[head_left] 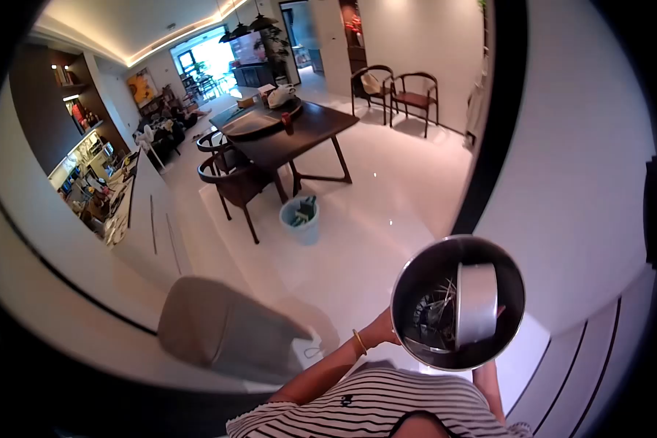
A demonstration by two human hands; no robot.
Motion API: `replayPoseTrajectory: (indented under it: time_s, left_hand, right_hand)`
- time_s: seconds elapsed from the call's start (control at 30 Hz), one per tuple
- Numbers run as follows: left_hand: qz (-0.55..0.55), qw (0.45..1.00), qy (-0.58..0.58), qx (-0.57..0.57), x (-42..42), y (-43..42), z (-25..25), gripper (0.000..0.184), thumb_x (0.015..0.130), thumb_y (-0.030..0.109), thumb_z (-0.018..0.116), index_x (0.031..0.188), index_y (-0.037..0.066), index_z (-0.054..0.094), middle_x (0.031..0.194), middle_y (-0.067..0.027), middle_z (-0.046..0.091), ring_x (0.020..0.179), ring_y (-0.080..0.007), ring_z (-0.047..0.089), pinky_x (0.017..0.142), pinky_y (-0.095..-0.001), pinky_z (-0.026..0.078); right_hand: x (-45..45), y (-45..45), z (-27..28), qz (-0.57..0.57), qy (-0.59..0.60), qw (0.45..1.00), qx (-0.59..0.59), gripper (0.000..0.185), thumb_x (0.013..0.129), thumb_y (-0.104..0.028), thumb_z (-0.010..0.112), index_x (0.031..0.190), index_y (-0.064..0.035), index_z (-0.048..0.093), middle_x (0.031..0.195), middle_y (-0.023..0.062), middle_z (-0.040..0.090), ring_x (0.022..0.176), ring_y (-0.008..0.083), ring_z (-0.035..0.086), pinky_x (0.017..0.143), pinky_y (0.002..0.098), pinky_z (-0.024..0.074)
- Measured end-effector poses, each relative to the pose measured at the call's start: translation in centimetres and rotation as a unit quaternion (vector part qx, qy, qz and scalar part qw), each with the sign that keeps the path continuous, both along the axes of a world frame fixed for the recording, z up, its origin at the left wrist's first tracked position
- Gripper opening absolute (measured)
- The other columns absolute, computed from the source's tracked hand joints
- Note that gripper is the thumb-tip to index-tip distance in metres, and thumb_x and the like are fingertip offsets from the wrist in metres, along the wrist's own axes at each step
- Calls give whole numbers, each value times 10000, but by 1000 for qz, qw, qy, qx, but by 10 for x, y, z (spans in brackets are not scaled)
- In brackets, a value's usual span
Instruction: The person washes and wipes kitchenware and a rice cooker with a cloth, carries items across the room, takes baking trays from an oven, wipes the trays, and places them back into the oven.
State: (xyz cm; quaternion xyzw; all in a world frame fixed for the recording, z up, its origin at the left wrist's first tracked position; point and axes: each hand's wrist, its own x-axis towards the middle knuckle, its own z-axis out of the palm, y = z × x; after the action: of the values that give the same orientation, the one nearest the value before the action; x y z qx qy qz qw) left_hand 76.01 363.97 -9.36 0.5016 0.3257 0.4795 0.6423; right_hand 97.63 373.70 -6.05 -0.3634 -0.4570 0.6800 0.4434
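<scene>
Held up close in front of the body, a deep metal pot [517, 281] shows its open mouth to the head view. Within it, a smaller round tin [477, 303] lies on its side, toward the right of the opening, and beside it sits a cluster of thin wires [442, 303], perhaps a whisk; the loose pieces overlap too much to count. The left hand [382, 330] is up against the pot's near left side, its fingers apparently grasping the outer wall, though their tips are out of sight behind it. The right forearm [487, 383] runs up beneath the pot; the right hand is mostly hidden, so I cannot tell how its fingers are set.

The step in hand looks like carrying or holding the loaded pot. Any move from here would, I judge, call for a steady grip on both sides and little tilt, since the tin could slide or knock against the wires.

Beyond, a pale blue bucket [304, 233] with green matter inside stands on the floor [292, 270] near a dark wooden chair [250, 188] and a brown tabletop [315, 123]. A grey boxlike thing [197, 321] stands at the lower left.
</scene>
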Motion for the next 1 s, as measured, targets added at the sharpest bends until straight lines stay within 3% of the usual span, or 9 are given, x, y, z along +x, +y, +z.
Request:
replayPoseTrajectory:
  time_s: [0.23, 0.43, 0.47, 0.53, 0.57, 0.63, 0.77, 0.83, 1.0]
  left_hand:
    - [34, 999, -30, 9, -91, 316, 17, 1201, 446, 248, 897, 1391, 57, 180, 1348, -85, 361, 1237, -196, 349, 1030, -346, 300]
    - [187, 982, -35, -20, -241, 509, -12, 1198, 451, 255, 894, 1392, 56, 179, 1348, -85, 360, 1237, -196, 348, 1031, -345, 298]
    - [211, 977, -35, -23, -266, 542, -2, 1198, 452, 256, 894, 1392, 56, 179, 1348, -85, 360, 1237, -196, 348, 1032, -345, 297]
    - [237, 971, -29, -25, -314, 605, 7, 1197, 454, 259, 893, 1392, 56, 178, 1348, -84, 359, 1237, -196, 348, 1032, -344, 296]
    - [244, 969, -19, -22, -346, 644, 6, 1196, 455, 260, 893, 1392, 56, 178, 1349, -84, 359, 1237, -196, 347, 1032, -344, 296]
    - [241, 970, -17, -15, -398, 718, 2, 1195, 457, 262, 892, 1392, 56, 177, 1349, -84, 359, 1237, -196, 347, 1033, -344, 295]
    - [211, 977, -24, -10, -499, 896, -9, 1193, 460, 267, 891, 1393, 56, 176, 1349, -84, 359, 1238, -196, 347, 1034, -343, 293]
    - [199, 979, -36, -11, -547, 984, -13, 1193, 462, 269, 890, 1393, 56, 176, 1349, -84, 358, 1238, -196, 346, 1034, -342, 292]
    - [216, 975, -52, -16, -674, 1165, -20, 1190, 467, 275, 889, 1394, 55, 175, 1350, -83, 358, 1238, -196, 346, 1035, -341, 290]
  right_hand:
    - [-73, 293, 23, -32, 38, 999, 8, 590, 895, -539, 391, 1213, -52, 492, 1108, 75, 558, 1010, 202, 526, 880, 380, 439]
    - [-261, 567, -4, 209, 112, 962, -133, 630, 894, -568, 350, 1258, -61, 437, 1150, 61, 520, 1038, 192, 501, 895, 357, 423]
    - [-289, 626, -30, 209, -14, 977, 45, 583, 915, -524, 355, 1240, -51, 455, 1111, 57, 538, 1003, 169, 515, 879, 339, 430]
    - [-350, 672, 40, 214, 21, 972, 100, 411, 871, -264, 546, 1220, -60, 473, 1112, 34, 535, 987, 138, 500, 871, 310, 423]
    - [-386, 715, 40, 197, -52, 954, 220, 444, 813, -175, 630, 1214, -61, 477, 1115, 33, 535, 989, 133, 494, 870, 302, 420]
    - [-422, 800, 11, 199, -96, 944, 243, 566, 671, -94, 719, 1186, -51, 489, 1115, 38, 541, 999, 139, 497, 865, 290, 425]
    - [-498, 946, 16, 147, -237, 930, 241, 654, 605, -118, 767, 1183, -26, 476, 1124, 61, 551, 1019, 145, 501, 886, 276, 412]
    - [-540, 1024, 11, 150, -297, 906, 262, 549, 740, -190, 677, 1218, -35, 456, 1143, 79, 550, 1051, 178, 512, 898, 303, 422]
    - [-663, 1238, -21, 148, -131, 977, 78, 722, 596, -191, 768, 1227, -40, 452, 1172, 99, 524, 1081, 194, 484, 942, 312, 373]
